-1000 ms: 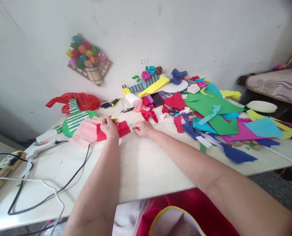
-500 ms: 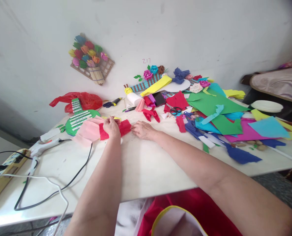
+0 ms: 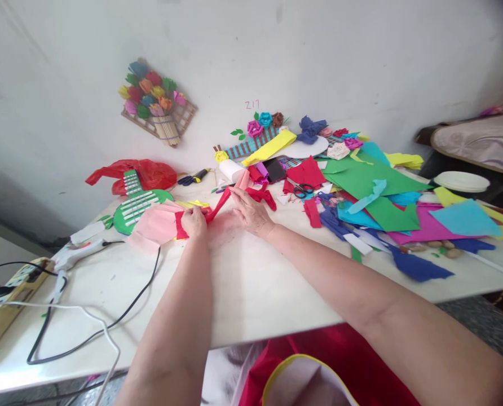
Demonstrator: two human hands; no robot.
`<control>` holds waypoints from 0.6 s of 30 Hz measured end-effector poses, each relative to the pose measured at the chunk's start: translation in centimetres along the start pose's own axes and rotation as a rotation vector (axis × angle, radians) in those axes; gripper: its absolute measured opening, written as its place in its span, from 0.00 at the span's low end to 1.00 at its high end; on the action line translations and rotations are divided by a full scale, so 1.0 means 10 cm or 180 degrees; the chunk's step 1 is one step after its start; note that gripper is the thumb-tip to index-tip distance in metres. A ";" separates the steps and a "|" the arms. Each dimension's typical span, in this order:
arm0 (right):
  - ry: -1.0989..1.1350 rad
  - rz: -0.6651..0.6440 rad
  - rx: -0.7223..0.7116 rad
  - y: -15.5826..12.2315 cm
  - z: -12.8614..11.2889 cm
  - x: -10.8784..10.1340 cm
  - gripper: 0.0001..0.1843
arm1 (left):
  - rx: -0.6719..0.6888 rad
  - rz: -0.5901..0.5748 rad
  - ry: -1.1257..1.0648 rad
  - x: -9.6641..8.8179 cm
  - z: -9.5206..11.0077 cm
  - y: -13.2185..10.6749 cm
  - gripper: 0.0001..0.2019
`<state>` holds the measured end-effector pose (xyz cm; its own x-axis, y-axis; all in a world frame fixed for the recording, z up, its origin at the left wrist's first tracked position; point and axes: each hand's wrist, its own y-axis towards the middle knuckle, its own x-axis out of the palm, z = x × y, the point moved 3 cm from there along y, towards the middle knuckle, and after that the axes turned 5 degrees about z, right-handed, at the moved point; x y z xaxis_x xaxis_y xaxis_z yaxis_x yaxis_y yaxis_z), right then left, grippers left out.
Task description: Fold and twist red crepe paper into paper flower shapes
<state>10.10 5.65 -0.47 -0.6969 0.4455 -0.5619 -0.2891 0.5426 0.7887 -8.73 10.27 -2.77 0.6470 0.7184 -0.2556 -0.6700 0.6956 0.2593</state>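
A strip of red crepe paper (image 3: pixel 219 207) runs between my two hands, flat at its left part and drawn into a narrow, slanting band at its right. My left hand (image 3: pixel 194 222) is closed on it, pressing close to the table. The raised right end is pinched in the fingers of my right hand (image 3: pixel 252 214). Pink crepe paper (image 3: pixel 153 224) lies just left of my left hand, partly over a green guitar-shaped craft piece (image 3: pixel 129 210). A bit of yellow paper (image 3: pixel 197 203) shows behind my left hand.
A glue gun (image 3: pixel 79 254) with its black cable and a power strip (image 3: pixel 17 296) lie at the left. Scissors (image 3: pixel 301 189), coloured paper sheets (image 3: pixel 372 175) and several scraps cover the right. Black-and-yellow scissors (image 3: pixel 193 177) rest near the wall.
My right hand has raised the right end of the red crepe paper and moved slightly up and right. The strip there has turned from flat to narrow and slanted. My left hand stays nearly in place.
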 end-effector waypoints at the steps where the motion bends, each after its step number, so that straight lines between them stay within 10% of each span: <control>1: 0.0046 0.0051 -0.0003 0.00 -0.01 -0.02 0.29 | 0.0031 -0.0010 0.0010 0.00 -0.01 0.00 0.14; 9: 0.0205 0.0426 -0.0272 0.01 -0.11 -0.13 0.28 | -0.0051 -0.0720 -0.0935 0.02 0.17 -0.13 0.22; 15: 0.0187 0.0498 -0.0552 0.01 -0.17 -0.18 0.29 | -0.1097 -0.2702 -0.2054 0.13 0.35 -0.44 0.32; 18: 0.0178 0.0516 -0.0552 0.02 -0.17 -0.19 0.28 | -0.1495 -0.2993 -0.2114 0.14 0.35 -0.48 0.27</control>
<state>10.31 3.69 1.16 -0.7772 0.4742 -0.4136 -0.2755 0.3346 0.9012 -3.30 7.92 -1.10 0.9135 -0.0997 0.3944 0.1760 0.9709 -0.1623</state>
